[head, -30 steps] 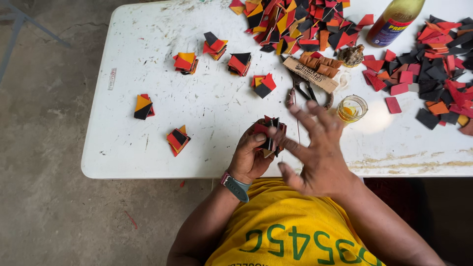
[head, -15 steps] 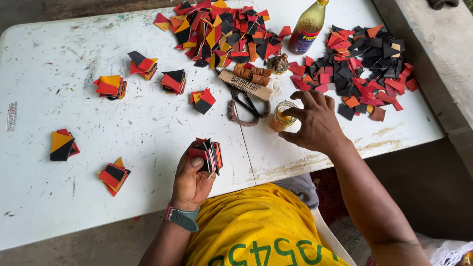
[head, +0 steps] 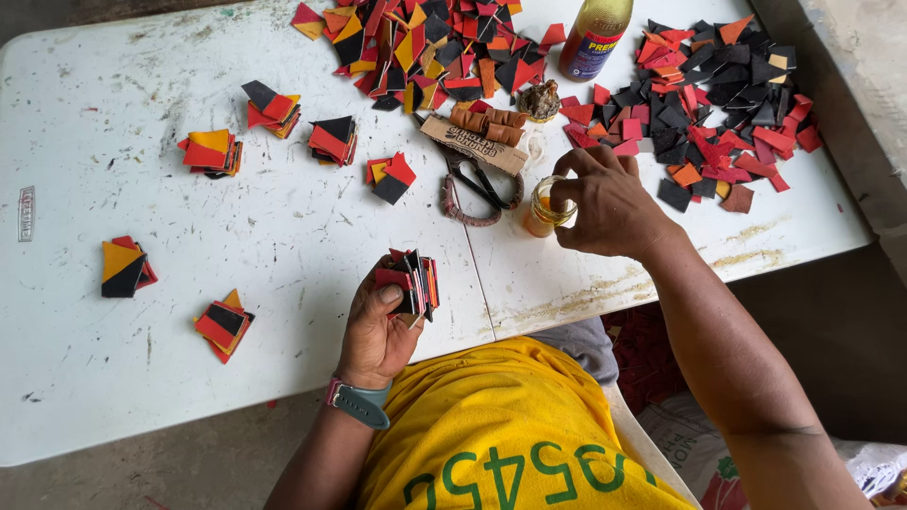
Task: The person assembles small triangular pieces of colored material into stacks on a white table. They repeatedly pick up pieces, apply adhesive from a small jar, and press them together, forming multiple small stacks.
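While two hands (head: 378, 331) work, six stacks (head: 210, 153)

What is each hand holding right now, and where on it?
Left hand grips the stack of pieces by its lower edge. Right hand fingertips touch the small jar at its rim.

Jar (head: 545, 210) contents partly hidden behind fingers (head: 567, 189); bottle (head: 593, 38) top cut off.

Scissors (head: 477, 184) lie left of the jar (head: 545, 210).
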